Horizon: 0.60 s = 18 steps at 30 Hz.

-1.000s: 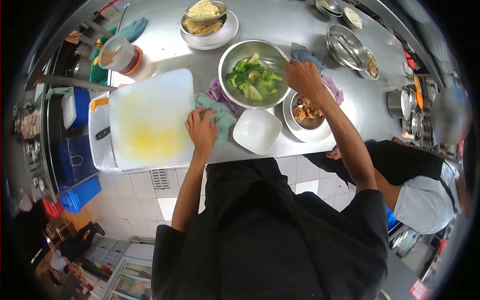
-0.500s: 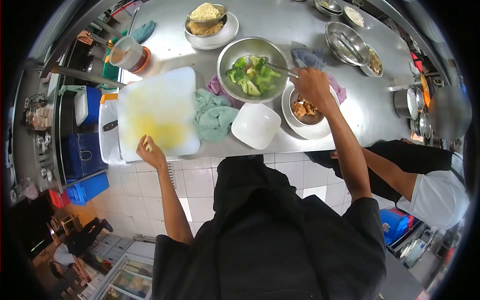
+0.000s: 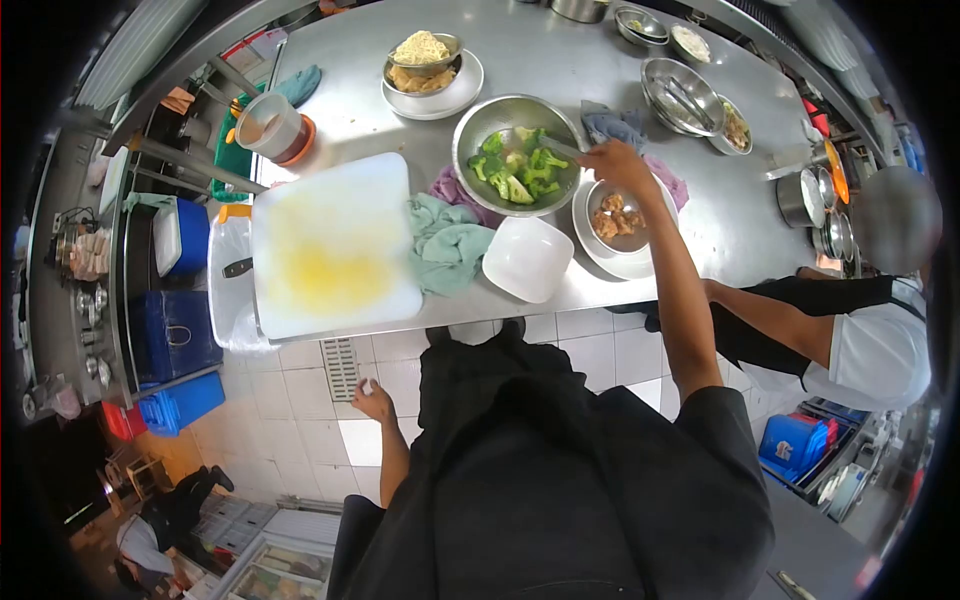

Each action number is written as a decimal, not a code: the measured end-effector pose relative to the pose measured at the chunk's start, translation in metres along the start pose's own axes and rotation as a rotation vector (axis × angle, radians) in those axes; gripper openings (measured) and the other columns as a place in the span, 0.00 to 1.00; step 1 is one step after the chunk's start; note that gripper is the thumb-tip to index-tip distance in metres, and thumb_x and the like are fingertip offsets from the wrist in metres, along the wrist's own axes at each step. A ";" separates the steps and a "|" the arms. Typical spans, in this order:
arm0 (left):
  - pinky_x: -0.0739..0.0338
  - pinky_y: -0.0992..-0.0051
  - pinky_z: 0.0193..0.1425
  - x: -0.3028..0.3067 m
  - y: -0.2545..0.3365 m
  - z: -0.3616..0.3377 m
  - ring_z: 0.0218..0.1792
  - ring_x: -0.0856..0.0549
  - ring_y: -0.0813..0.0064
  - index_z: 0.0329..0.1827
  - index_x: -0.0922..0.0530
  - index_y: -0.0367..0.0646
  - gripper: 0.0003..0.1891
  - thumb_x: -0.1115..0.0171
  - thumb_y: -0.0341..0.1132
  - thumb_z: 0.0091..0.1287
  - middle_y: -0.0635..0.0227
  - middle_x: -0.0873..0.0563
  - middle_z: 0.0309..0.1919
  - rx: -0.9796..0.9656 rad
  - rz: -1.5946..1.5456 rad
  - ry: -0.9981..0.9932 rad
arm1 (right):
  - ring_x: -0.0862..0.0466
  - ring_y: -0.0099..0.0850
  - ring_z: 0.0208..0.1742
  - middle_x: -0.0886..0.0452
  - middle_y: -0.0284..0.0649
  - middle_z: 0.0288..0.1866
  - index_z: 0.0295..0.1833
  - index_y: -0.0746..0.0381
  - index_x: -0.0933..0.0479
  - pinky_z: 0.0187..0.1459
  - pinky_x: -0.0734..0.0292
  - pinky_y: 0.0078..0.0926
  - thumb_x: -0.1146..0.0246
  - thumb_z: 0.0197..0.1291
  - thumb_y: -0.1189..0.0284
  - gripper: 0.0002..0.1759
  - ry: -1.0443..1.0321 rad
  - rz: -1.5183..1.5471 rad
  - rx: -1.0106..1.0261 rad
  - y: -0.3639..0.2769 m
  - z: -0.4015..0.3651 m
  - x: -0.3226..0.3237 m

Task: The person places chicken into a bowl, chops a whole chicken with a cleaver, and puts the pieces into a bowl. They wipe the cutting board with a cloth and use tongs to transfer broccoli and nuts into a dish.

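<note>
Glare whitens patches of the brightly lit stainless-steel table (image 3: 725,228) as fisheye distortion curves the dark-cornered edges.

Table (image 3: 725,225): stainless steel, near edge ahead of my left hand (image 3: 375,402); my right hand (image 3: 617,163) is above it. Directly on it:
- Cutting board (image 3: 335,215), white, stained yellow: ahead of my left hand.
- Green cloth (image 3: 448,250), crumpled: between my hands, beside the board.
- Metal bowl (image 3: 500,115), large: just left of my right hand.
- Square dish (image 3: 528,260), white: nearer me than my right hand, leftward.
- Round plate (image 3: 625,267), white: just nearer me than my right hand.
- Blue-grey cloth (image 3: 612,125): just beyond my right hand.
- Far plate (image 3: 468,90), white: well beyond my right hand, leftward.
- Nested bowls (image 3: 680,75), metal: beyond my right hand, rightward.
</note>
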State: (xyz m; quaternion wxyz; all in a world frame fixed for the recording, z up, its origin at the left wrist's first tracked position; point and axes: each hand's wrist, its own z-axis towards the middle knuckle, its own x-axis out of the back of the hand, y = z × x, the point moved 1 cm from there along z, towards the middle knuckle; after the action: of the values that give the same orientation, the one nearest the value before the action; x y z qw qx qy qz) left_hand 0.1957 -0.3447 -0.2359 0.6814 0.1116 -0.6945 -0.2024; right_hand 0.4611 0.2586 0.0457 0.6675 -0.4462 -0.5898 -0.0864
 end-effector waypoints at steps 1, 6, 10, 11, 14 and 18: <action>0.22 0.61 0.51 -0.001 -0.014 0.004 0.43 0.18 0.56 0.50 0.19 0.41 0.14 0.33 0.37 0.64 0.50 0.23 0.48 -0.003 -0.011 0.000 | 0.21 0.29 0.20 0.20 0.37 0.21 0.38 0.66 0.16 0.24 0.28 0.31 0.35 0.63 0.60 0.17 0.042 0.101 0.044 0.007 -0.008 0.000; 0.19 0.60 0.47 0.014 -0.052 0.034 0.42 0.13 0.52 0.43 0.16 0.38 0.14 0.30 0.39 0.60 0.47 0.12 0.37 0.263 -0.082 -0.238 | 0.30 0.17 0.16 0.22 0.31 0.20 0.41 0.64 0.15 0.18 0.38 0.20 0.35 0.66 0.63 0.14 -0.020 0.273 -0.415 -0.015 -0.022 0.005; 0.19 0.62 0.45 0.001 -0.094 0.090 0.40 0.12 0.59 0.43 0.16 0.37 0.14 0.31 0.39 0.61 0.53 0.11 0.37 0.308 -0.180 -0.303 | 0.31 0.16 0.15 0.21 0.28 0.22 0.48 0.61 0.13 0.18 0.37 0.18 0.36 0.66 0.61 0.15 0.019 0.286 -0.496 -0.032 -0.026 0.004; 0.19 0.62 0.45 -0.002 -0.100 0.107 0.40 0.12 0.59 0.43 0.16 0.37 0.14 0.31 0.39 0.61 0.53 0.11 0.37 0.303 -0.181 -0.318 | 0.31 0.16 0.15 0.21 0.28 0.22 0.48 0.61 0.13 0.18 0.37 0.18 0.36 0.66 0.61 0.15 0.024 0.278 -0.509 -0.035 -0.027 0.004; 0.20 0.65 0.44 -0.004 -0.097 0.141 0.37 0.13 0.62 0.43 0.16 0.37 0.14 0.32 0.39 0.62 0.56 0.11 0.36 0.188 -0.156 -0.296 | 0.29 0.14 0.18 0.18 0.28 0.26 0.45 0.60 0.12 0.19 0.36 0.18 0.36 0.67 0.61 0.15 0.068 0.341 -0.509 -0.038 -0.034 -0.005; 0.21 0.71 0.42 -0.015 -0.093 0.191 0.35 0.15 0.71 0.46 0.16 0.37 0.15 0.32 0.39 0.64 0.60 0.12 0.34 0.156 -0.364 -0.343 | 0.26 0.15 0.21 0.18 0.27 0.27 0.45 0.59 0.12 0.22 0.33 0.18 0.36 0.67 0.60 0.14 0.054 0.252 -0.528 -0.042 -0.039 -0.007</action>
State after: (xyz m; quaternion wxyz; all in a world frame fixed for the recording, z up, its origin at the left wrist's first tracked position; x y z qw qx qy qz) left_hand -0.0044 -0.3965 -0.2874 0.4955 0.2512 -0.7818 -0.2832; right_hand 0.4597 0.2042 0.0637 0.5494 -0.6717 -0.4688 -0.1649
